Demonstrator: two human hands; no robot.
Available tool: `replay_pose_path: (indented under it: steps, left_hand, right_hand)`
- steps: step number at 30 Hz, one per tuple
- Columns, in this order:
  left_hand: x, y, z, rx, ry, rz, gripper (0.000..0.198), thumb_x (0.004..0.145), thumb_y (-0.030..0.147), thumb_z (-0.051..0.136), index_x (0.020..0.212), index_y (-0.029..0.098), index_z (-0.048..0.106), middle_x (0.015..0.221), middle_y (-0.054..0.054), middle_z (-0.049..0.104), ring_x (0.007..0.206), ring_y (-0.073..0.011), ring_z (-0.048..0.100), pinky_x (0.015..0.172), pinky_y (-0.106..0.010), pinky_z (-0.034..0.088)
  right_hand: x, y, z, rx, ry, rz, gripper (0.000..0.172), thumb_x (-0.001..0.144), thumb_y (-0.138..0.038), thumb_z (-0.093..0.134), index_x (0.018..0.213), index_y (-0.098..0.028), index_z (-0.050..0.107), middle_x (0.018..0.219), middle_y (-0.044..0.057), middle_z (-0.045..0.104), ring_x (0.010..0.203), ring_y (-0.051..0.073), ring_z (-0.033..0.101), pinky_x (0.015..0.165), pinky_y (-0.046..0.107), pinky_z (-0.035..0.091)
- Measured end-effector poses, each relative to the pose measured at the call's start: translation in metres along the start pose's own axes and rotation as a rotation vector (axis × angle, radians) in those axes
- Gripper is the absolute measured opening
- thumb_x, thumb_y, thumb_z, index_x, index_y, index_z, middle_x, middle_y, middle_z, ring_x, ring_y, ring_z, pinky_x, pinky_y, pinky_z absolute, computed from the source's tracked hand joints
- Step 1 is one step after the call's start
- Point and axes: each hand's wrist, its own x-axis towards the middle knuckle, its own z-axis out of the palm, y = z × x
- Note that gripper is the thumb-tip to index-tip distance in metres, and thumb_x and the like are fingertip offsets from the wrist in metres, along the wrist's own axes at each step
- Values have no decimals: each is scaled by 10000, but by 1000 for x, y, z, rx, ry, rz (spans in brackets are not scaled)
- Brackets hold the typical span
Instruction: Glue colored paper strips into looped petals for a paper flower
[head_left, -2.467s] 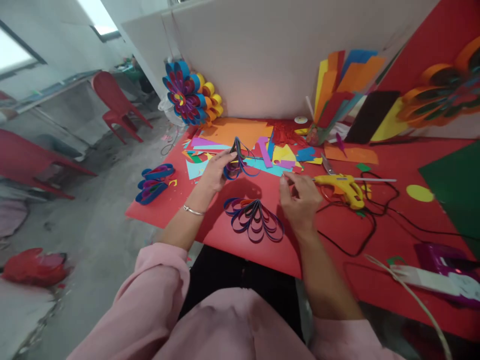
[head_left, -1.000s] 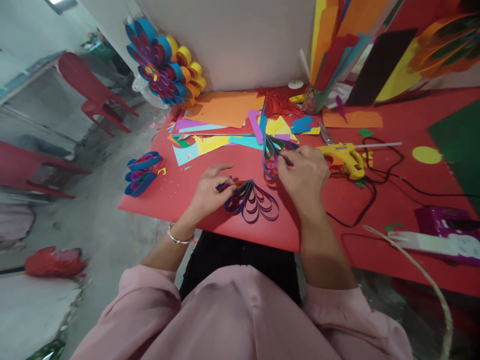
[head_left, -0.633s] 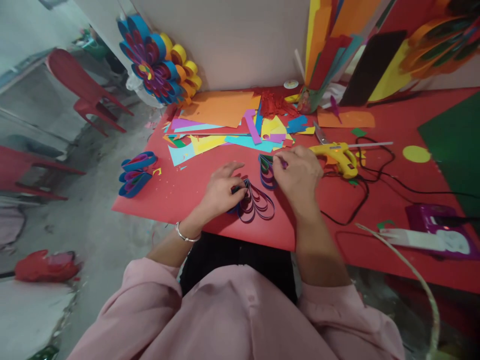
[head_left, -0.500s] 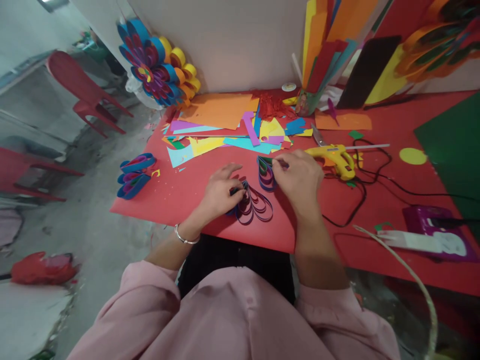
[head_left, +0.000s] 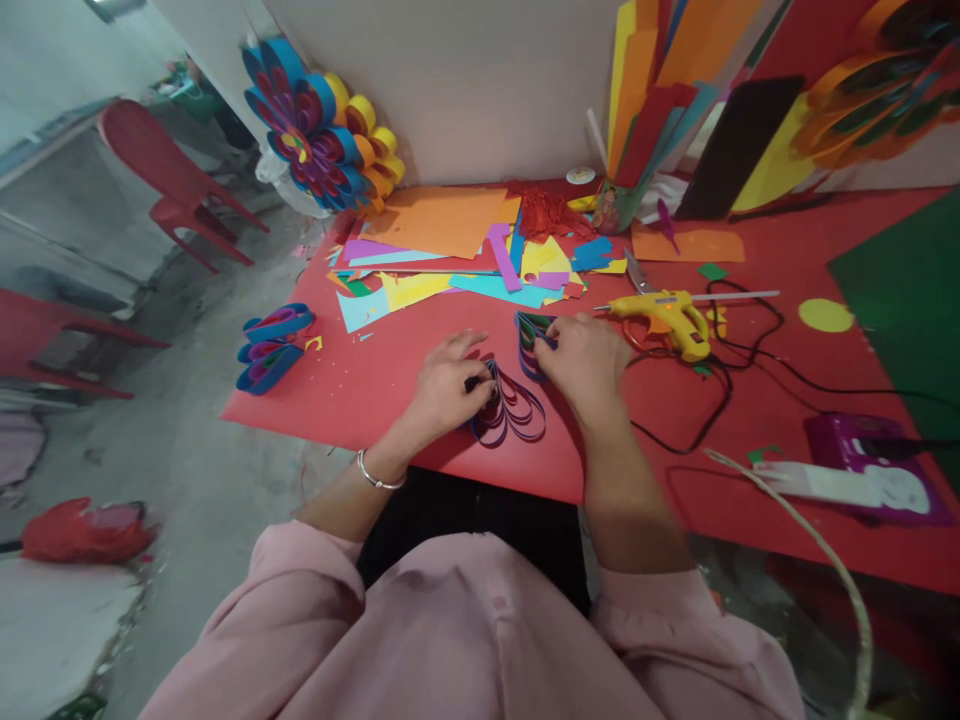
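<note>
My left hand (head_left: 452, 388) is closed on a cluster of paper-strip petals (head_left: 510, 412), its thumb and finger pinching the left part. The looped strips fan out on the red tabletop toward my body. Just beyond lies another looped paper petal (head_left: 529, 340), with green and purple strips nested inside. My right hand (head_left: 585, 358) grips this petal at its right side, the fingers bent around it. The two paper pieces lie close together but apart. A yellow glue gun (head_left: 666, 318) rests to the right of my right hand.
Paper scraps (head_left: 420, 290) and an orange sheet (head_left: 446, 222) lie at the back. More paper petals (head_left: 274, 345) sit at the left edge. A black cord (head_left: 712, 425) and a purple power box (head_left: 874, 470) are on the right. A finished paper flower (head_left: 307, 130) stands behind.
My right hand has shifted slightly left and toward my body, its fingers now further over the looped petal. The glue gun's nozzle has come into view. My left hand stays nearly in place.
</note>
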Motion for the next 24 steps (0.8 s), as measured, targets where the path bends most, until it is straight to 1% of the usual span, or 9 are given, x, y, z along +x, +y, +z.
replay_pose_path:
  steps: [4,7,9,12,14,16,20,24]
  left_hand:
    - [0,2,1,9,6,-7,78,829,157,731,798,213,776,1487,-100,659,1434,-336,579,1210,-569,472]
    - [0,3,2,9,7,-12,82,831,152,729,796,206,780,1484,-103,662,1435,-344,578,1213,-571,470]
    - [-1,5,2,16,10,-16,86,831,155,729,790,209,781,1481,-93,665,1438,-344,577,1217,-575,468]
    - [-1,5,0,27,9,-13,93,838,166,727,793,218,789,1478,-82,666,1436,-340,578,1216,-580,473]
    - [-1,5,-1,30,3,-10,93,842,169,727,806,215,799,1474,-95,667,1428,-346,583,1209,-583,482]
    - [-1,5,-2,35,1,-14,98,842,165,724,817,210,808,1477,-107,665,1423,-351,584,1201,-590,487]
    - [0,5,-2,39,7,-22,112,842,164,715,819,212,814,1483,-98,662,1432,-353,573,1203,-608,476]
    - [2,4,-1,39,5,-21,108,833,164,721,805,207,816,1490,-102,654,1444,-366,561,1213,-608,467]
  right_hand:
    - [0,-1,1,-5,-17,22,321,929,-363,605,1118,-194,803,1109,149,763,995,288,683,717,355,433]
    - [2,-1,2,-1,-44,1,311,938,-314,561,1065,-213,827,1079,141,777,940,267,685,698,347,410]
    - [3,-1,2,22,-37,-13,314,935,-291,541,1016,-220,836,1051,135,784,902,258,683,672,344,382]
    - [5,2,0,75,3,12,302,914,-306,554,977,-236,840,1018,115,789,857,257,678,643,345,342]
    - [7,6,-2,116,44,45,285,896,-318,572,953,-242,841,993,105,788,844,257,672,646,343,336]
    - [9,11,-4,167,102,72,275,884,-321,580,938,-240,837,970,99,786,847,256,663,660,341,348]
    - [13,20,-4,264,228,104,271,892,-324,571,938,-230,822,920,87,771,859,247,646,709,345,393]
    - [13,20,-3,299,254,99,265,918,-335,566,943,-233,809,900,76,756,882,241,647,743,351,415]
